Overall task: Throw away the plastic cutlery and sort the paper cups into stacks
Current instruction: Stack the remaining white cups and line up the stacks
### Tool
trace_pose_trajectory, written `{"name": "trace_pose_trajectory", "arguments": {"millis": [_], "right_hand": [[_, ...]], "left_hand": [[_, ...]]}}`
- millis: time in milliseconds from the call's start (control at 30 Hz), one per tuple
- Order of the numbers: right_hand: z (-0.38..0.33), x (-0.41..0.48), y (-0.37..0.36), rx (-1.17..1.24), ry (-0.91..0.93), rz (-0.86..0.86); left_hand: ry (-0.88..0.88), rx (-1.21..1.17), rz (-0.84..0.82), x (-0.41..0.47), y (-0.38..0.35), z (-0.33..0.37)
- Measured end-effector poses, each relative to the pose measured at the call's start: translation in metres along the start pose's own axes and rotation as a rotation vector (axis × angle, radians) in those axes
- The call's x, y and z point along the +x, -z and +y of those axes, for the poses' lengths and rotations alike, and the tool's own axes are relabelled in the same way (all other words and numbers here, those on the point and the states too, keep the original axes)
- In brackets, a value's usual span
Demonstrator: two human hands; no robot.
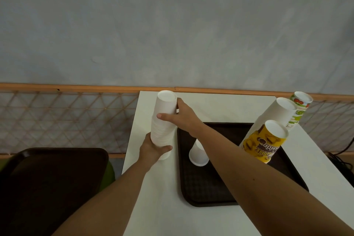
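Observation:
A tall stack of upside-down white paper cups [164, 120] stands at the table's left edge. My left hand [151, 149] grips its base. My right hand [180, 116] wraps the upper part, thumb in front and fingers behind. One white cup [198, 152] stands upside down on the dark tray [206, 189], partly behind my right forearm. On the right stand a yellow printed stack [264, 142], a bigger white stack [275, 115] and a green-and-red printed stack [297, 107]. No plastic cutlery is visible.
The white table [220, 105] ends against a wall with an orange rail. A second dark tray [53, 182] rests over something green at the lower left, beside a lattice panel [67, 117]. Black cables [342, 161] lie at the far right.

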State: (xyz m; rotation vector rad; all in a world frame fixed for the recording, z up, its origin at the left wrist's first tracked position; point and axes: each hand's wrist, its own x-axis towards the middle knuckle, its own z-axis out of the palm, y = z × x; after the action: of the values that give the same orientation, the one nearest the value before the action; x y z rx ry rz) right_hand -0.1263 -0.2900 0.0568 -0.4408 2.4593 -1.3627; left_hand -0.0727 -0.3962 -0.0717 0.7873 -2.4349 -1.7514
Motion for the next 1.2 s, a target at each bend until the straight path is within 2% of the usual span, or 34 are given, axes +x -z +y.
{"name": "trace_pose_trajectory", "arguments": {"millis": [433,667,833,1200], "right_hand": [[-0.027,-0.062,0.034,0.003,0.104,-0.020],[-0.032,-0.097,0.057,0.041,0.092,-0.030],[-0.033,-0.114,0.056,0.129,0.079,-0.060],[-0.034,-0.104,0.047,0.167,-0.043,-0.017]], "left_hand": [[-0.032,-0.060,-0.075,-0.069,0.017,0.025],[-0.019,-0.035,-0.097,-0.117,0.017,0.036],[-0.007,-0.004,-0.191,-0.141,0.018,0.036],[0.005,0.058,-0.355,-0.128,0.036,0.042]]}}
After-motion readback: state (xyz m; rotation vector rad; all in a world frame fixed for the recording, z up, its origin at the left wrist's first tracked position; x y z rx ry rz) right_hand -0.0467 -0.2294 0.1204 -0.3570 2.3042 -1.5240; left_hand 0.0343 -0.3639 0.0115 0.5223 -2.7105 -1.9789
